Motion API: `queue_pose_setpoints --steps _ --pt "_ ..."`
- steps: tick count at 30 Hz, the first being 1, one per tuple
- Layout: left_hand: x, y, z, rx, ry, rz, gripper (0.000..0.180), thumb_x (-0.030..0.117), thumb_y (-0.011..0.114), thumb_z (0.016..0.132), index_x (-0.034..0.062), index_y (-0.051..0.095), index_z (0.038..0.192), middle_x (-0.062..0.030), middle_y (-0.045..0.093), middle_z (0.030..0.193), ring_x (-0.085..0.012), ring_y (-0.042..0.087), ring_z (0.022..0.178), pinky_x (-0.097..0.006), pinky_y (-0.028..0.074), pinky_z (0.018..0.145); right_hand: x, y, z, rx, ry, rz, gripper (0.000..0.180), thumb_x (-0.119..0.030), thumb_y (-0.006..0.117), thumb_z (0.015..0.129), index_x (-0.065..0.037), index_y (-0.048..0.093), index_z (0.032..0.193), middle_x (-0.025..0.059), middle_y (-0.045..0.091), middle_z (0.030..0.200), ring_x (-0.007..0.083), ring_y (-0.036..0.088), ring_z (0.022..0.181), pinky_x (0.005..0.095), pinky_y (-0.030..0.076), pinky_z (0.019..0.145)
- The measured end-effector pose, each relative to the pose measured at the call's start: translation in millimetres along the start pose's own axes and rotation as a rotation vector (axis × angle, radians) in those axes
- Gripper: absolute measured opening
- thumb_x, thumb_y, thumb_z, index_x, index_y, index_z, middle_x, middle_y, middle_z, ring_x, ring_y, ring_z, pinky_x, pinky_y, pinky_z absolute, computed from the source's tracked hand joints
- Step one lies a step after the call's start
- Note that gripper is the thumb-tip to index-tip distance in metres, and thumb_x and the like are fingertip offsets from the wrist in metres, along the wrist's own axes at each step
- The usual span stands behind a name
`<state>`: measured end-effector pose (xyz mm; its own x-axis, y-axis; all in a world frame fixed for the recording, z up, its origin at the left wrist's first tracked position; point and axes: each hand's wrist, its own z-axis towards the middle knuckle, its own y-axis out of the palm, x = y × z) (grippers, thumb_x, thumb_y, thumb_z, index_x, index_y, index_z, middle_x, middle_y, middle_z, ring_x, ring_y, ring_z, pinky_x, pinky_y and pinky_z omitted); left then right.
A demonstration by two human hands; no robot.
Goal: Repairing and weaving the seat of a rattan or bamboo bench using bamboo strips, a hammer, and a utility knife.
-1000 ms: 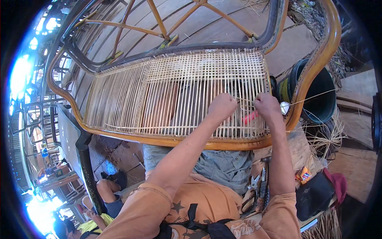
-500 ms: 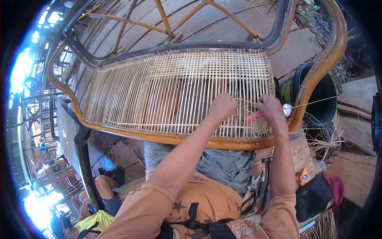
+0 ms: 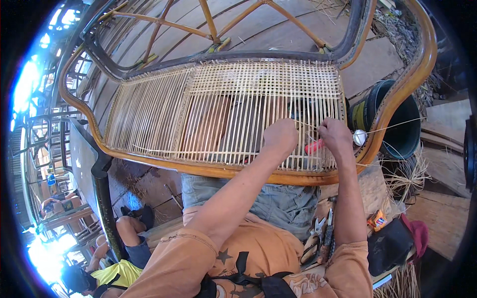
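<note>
Because the cane strips run in tight rows across the seat frame (image 3: 238, 174), both hands work close together at its right end, where the weave is being worked. The left hand (image 3: 280, 139) is curled shut, knuckles up, pressing on the woven panel (image 3: 223, 114), apparently to steady the strips. The right hand (image 3: 337, 136) is closed around a red-handled tool (image 3: 314, 146) and seems to pinch a thin cane strand (image 3: 397, 124) that trails right, past a dark bucket (image 3: 397, 134).
</note>
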<state>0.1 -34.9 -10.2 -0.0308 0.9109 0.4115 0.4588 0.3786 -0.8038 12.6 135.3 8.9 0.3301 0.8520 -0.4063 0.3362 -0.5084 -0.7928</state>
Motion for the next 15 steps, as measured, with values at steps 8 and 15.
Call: queue_pose_setpoints --steps 8,15 --pt "-16 -12 13 -0.161 -0.054 -0.327 0.021 0.016 0.056 0.073 -0.0005 0.068 0.070 -0.0248 0.065 0.076 -0.0375 0.066 0.076 -0.044 0.053 0.073 15 4 3 -0.005 -0.097 0.077 0.023 -0.023 0.055 0.079 -0.003 0.066 0.083 0.0208 0.064 0.080 0.0374 0.062 0.080 0.0457 0.048 0.072" --pt "-20 -9 6 -0.065 0.031 -0.288 0.020 0.015 0.055 0.078 0.0014 0.067 0.069 -0.0225 0.066 0.074 -0.0344 0.066 0.071 -0.043 0.053 0.068 -2 18 1 0.089 -0.119 0.067 0.026 -0.026 0.059 0.080 -0.002 0.065 0.082 0.0188 0.064 0.075 0.0338 0.063 0.073 0.0420 0.048 0.067"
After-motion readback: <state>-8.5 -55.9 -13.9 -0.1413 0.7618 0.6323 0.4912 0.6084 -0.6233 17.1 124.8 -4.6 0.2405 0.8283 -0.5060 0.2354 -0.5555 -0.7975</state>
